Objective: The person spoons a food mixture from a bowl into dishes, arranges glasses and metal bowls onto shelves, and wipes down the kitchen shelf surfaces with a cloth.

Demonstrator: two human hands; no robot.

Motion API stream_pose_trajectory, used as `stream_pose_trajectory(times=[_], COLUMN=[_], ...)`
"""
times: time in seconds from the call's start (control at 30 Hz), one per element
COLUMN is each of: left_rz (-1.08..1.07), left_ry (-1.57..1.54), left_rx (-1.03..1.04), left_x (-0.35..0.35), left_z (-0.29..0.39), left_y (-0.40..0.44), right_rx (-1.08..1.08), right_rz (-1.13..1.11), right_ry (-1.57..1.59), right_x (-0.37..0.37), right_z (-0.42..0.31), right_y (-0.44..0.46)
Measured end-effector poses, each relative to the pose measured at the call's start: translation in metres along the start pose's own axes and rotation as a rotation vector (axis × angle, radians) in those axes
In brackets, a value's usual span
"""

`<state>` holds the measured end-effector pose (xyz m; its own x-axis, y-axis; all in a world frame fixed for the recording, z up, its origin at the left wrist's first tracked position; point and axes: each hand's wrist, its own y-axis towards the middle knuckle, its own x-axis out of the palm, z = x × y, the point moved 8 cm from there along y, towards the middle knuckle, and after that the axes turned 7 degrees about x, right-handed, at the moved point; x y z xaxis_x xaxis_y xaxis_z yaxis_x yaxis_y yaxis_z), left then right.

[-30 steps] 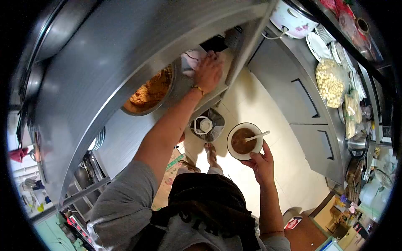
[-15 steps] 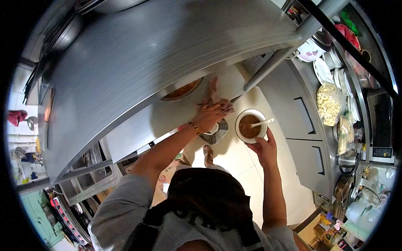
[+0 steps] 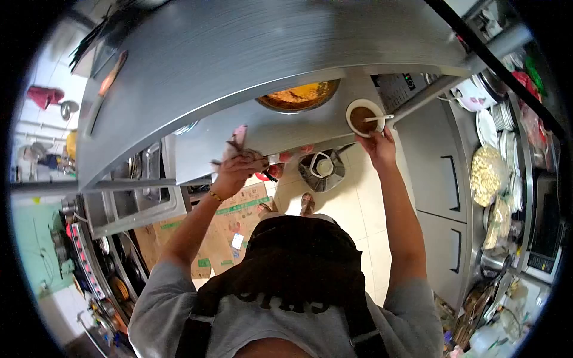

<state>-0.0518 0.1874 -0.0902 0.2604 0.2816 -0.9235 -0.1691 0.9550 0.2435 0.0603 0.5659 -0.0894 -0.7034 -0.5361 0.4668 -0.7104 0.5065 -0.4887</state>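
Note:
My left hand (image 3: pixel 234 171) is closed on a crumpled cloth (image 3: pixel 243 156) at the front edge of the lower steel counter (image 3: pixel 209 149). The cloth has pinkish and dark parts. On the right, my right hand (image 3: pixel 380 146) grips the rim and side of a white bowl (image 3: pixel 352 111) of brown liquid. A white spoon (image 3: pixel 379 118) leans in the bowl. The bowl is over the right end of the counter. Between the hands, farther back, a round pan (image 3: pixel 290 106) of orange-red food stands partly under the upper steel shelf (image 3: pixel 262 42).
Below the counter edge stands a lined bin (image 3: pixel 322 170) on the tiled floor. Flattened cardboard (image 3: pixel 209 230) lies at the lower left, near a steel sink (image 3: pixel 137 206). Along the right run grey cabinets (image 3: pixel 439 185), with a bag of pale pieces (image 3: pixel 488 173) and plates above.
My left hand has swept left along the counter with the cloth. My right hand has raised the bowl forward to the counter's right end. The view has turned, showing more of the sink and cardboard.

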Motion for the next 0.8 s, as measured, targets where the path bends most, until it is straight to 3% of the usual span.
stream_pose_trajectory(times=[0.03,0.1,0.23,0.33,0.37,0.43,0.47,0.6,0.67,0.77,0.8], left_rz=[0.004,0.064,0.429,0.783,0.806,1.163,1.270,1.500,1.566,1.529,1.473], left_ry=[0.006,-0.117,-0.482,-0.671,-0.658,-0.989,-1.046,-1.296,-1.429,-1.711,-1.724], left_rx=[-0.026,-0.330,-0.977,-1.139,-1.166,-1.164,-1.167,-1.018,-0.945,-0.739,-0.660], left_x=[-0.010,-0.028,-0.037,-0.031,-0.030,-0.027,-0.025,-0.038,-0.032,-0.031,-0.031], left_z=[0.003,-0.006,0.009,0.032,0.040,0.056,0.063,0.079,0.078,0.085,0.087], left_y=[-0.015,-0.052,-0.158,-0.205,-0.211,-0.218,-0.222,-0.195,-0.183,-0.135,-0.113], right_rx=[-0.006,-0.051,-0.020,0.004,0.024,0.035,0.055,0.224,0.156,0.623,0.705], right_rz=[0.018,0.016,0.048,0.015,-0.032,-0.329,-0.343,-0.034,-0.621,-0.565,-0.666], right_ry=[-0.011,0.057,0.187,0.240,0.271,0.294,0.281,0.174,-0.104,-0.588,-0.567], right_x=[0.002,0.005,0.009,0.014,0.017,0.024,0.025,0.013,0.038,0.127,0.151], right_z=[0.001,0.000,0.006,0.012,0.013,0.015,0.019,0.035,0.070,0.155,0.174], right_y=[0.014,0.041,0.098,0.120,0.125,0.136,0.139,0.107,0.067,-0.088,-0.122])
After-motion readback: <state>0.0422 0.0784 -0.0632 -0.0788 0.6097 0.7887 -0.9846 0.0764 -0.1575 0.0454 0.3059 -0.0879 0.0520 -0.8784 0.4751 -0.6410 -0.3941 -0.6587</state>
